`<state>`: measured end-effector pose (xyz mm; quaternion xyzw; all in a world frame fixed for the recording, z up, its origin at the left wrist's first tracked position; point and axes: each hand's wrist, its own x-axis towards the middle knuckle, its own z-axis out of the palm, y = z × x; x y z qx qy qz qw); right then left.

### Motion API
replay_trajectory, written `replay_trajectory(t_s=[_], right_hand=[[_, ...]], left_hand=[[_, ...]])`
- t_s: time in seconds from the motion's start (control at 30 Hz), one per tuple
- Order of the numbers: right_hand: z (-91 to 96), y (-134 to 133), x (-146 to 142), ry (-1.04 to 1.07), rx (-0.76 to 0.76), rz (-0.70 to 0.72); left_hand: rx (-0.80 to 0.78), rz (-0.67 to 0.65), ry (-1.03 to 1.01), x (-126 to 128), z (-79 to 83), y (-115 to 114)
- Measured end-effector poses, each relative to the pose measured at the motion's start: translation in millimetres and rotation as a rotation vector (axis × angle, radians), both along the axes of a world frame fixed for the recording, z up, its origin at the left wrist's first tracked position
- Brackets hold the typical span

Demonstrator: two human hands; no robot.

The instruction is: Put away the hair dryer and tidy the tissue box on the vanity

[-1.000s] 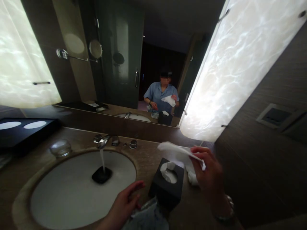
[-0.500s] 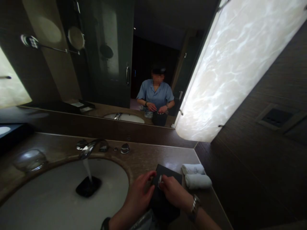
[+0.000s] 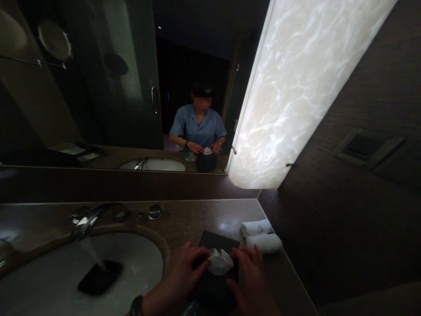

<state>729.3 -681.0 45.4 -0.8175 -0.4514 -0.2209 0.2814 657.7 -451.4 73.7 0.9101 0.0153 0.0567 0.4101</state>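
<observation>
Two hands worked a tissue at the mouth of a black tissue box on a hotel vanity.

The left hand point(image 3: 184, 274) and right hand point(image 3: 250, 274) sat close together on the tissue box point(image 3: 217, 245), fingertips pinching the white tissue point(image 3: 219, 262) puffed up from its top opening. The paper looked light, soft and easily torn, best taken gently by its raised fold. Two rolled towels point(image 3: 261, 236) lay just beside the box; water ran from the faucet point(image 3: 87, 221) into the sink point(image 3: 138, 259).
</observation>
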Motion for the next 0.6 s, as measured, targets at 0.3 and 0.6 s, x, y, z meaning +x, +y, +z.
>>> replay_trajectory(t_s=[0.3, 0.6], right_hand=[[-5.1, 31, -4, 0.387, 0.070, -0.047], [-79.1, 25, -19, 0.256, 0.118, -0.195]], left_hand=[[0.057, 0.057, -0.027, 6, -5.1, -5], [-0.372, 0.400, -0.141, -12, -68.8, 5]])
